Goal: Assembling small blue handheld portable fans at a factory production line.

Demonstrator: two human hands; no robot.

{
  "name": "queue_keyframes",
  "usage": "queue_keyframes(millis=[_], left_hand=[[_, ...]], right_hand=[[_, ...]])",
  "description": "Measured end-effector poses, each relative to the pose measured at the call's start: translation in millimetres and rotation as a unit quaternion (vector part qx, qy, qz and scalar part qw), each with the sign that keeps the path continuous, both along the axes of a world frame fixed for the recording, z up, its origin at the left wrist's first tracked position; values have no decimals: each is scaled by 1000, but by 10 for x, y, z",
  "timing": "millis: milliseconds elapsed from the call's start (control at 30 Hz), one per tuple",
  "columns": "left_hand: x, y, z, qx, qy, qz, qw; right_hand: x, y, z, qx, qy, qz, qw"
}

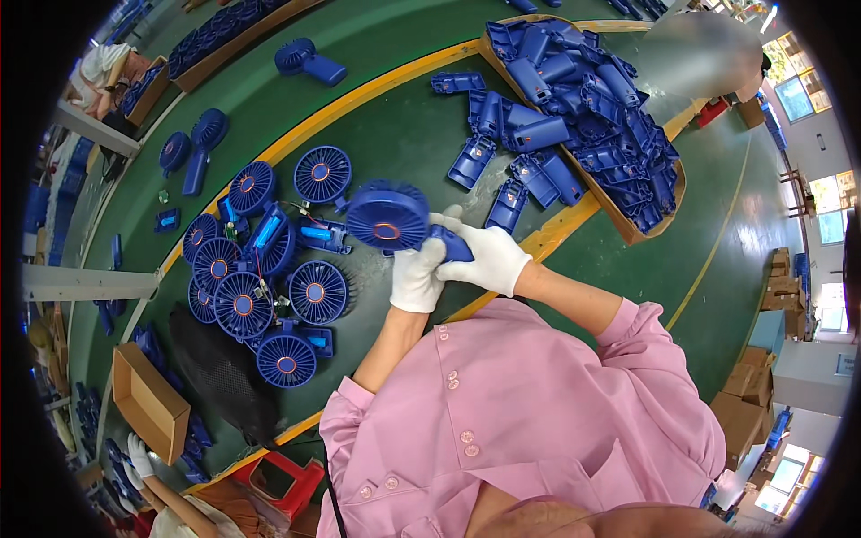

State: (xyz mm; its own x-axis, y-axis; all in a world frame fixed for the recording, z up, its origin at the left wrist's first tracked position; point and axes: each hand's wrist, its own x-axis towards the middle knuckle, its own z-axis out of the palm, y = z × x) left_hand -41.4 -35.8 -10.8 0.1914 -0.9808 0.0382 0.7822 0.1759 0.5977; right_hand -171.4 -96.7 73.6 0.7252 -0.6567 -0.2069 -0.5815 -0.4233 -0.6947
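Both my white-gloved hands hold one blue handheld fan [387, 213] above the green surface. My left hand [417, 276] is closed round the handle just below the round head. My right hand [489, 255] wraps the handle from the other side, its fingers close to the left ones. The fan head is slightly blurred. Left of it lies a group of blue fan heads [242, 305], some with exposed wires and light-blue batteries [266, 231]. Beyond my right hand lie loose blue handle shells [511, 204], several of them open side up.
A cardboard box [619, 224] heaped with blue shells [601, 108] stands at the far right. Finished-looking fans [204, 148] lie beyond the yellow line. A black bag [215, 368] and an open carton [148, 403] sit at left. A co-worker's gloved hand [139, 457] shows at lower left.
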Motion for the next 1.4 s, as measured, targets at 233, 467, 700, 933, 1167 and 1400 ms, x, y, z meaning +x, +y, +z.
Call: queue_keyframes(millis=[233, 467, 700, 933, 1167, 1400], left_hand=[[-64, 35, 79, 47, -53, 36, 997], [39, 44, 240, 80, -160, -13, 984], [69, 85, 268, 123, -226, 9, 966], [-58, 1, 404, 113, -175, 172, 963], [309, -1, 395, 137, -632, 342, 681], [422, -38, 446, 212, -733, 266, 589]], right_hand=[[28, 35, -323, -5, -64, -56, 996], [48, -99, -133, 275, -78, -88, 954], [85, -21, -142, 326, -95, -99, 935], [86, -354, 39, 316, -213, -103, 919], [750, -2033, 225, -25, -272, -225, 935], [1399, -3319, 29, -272, 101, -291, 912]])
